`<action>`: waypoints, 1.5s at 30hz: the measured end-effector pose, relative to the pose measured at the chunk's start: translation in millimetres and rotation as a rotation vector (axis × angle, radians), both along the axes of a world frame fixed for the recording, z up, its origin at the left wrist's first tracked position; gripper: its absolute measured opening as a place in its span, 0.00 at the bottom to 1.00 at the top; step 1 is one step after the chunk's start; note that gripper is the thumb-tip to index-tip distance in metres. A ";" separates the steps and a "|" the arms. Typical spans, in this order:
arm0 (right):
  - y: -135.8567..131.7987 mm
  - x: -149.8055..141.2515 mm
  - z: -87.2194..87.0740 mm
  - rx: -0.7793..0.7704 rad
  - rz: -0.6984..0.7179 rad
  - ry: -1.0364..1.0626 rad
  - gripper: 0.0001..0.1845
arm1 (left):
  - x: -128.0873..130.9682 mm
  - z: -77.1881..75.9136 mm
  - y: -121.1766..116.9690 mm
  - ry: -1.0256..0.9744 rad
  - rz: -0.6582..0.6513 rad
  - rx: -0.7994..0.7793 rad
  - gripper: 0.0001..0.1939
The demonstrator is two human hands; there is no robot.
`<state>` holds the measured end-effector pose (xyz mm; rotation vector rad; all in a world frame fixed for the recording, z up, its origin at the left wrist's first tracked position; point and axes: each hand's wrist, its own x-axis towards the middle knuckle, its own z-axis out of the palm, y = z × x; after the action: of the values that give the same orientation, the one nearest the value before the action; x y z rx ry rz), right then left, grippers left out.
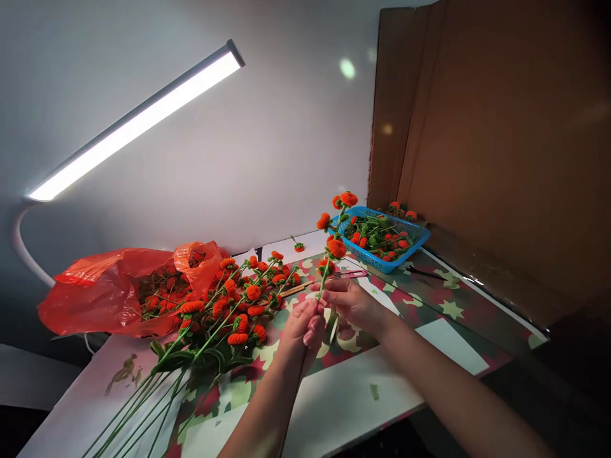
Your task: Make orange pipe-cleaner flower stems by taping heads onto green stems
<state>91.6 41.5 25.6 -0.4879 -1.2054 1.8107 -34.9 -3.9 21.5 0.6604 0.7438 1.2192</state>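
Over the middle of the table I hold up a craft flower stem with several fuzzy orange blooms and green leaves, its top pointing up. My left hand is closed around the lower part of the stem. Just above it, the fingers of my right hand pinch at the green stalk. A pile of finished-looking orange flower stems lies to the left of my hands, stalks toward the front edge. A blue plastic basket behind and right holds short orange flower pieces.
An open red plastic bag with more orange flowers lies at far left, under a lit bar lamp. Sticks, white paper and dark scissors-like tool lie on the patterned table cover. Cardboard stands at right.
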 end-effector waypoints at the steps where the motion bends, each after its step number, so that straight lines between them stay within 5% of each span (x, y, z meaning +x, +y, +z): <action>1: -0.8 0.6 0.9 -0.019 0.044 0.011 0.14 | 0.6 -0.5 0.4 -0.045 -0.057 -0.045 0.20; 4: 0.1 3.6 2.2 0.007 0.013 -0.037 0.15 | 2.2 -3.1 1.0 0.042 -0.075 -0.033 0.19; 10: 7.3 2.8 -2.0 0.094 -0.271 -0.157 0.16 | 3.6 -5.6 -0.7 0.610 0.306 0.310 0.13; 14: 5.7 -5.0 -6.9 -0.036 -0.252 -0.070 0.14 | 5.5 -6.7 2.5 0.326 0.267 0.200 0.17; 21: 5.6 -10.0 -14.2 -0.186 -0.123 0.069 0.14 | 4.1 -6.9 5.2 -0.179 -0.042 -0.057 0.12; 24: 7.0 -5.6 -12.1 -0.151 -0.159 -0.001 0.14 | 4.2 -8.1 3.9 -0.027 -0.004 -0.055 0.14; 30: 8.6 -0.4 -9.0 0.010 -0.291 -0.180 0.14 | 1.2 -6.0 3.3 0.528 0.214 0.245 0.13; 39: 6.3 0.3 -12.4 -0.175 0.049 0.081 0.15 | 3.8 -7.6 7.1 -0.037 -0.012 0.000 0.18; 42: 9.4 4.5 -14.6 -0.275 0.120 0.065 0.15 | 3.7 -6.0 5.1 -0.059 -0.047 -0.022 0.18; 45: 13.7 7.7 -16.0 -0.325 0.101 -0.027 0.16 | 2.2 -4.7 3.7 0.135 0.002 0.033 0.16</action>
<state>99.3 55.2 9.6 -0.6452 -0.9703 2.1058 -32.7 -0.2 16.8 0.7751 0.8387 1.1991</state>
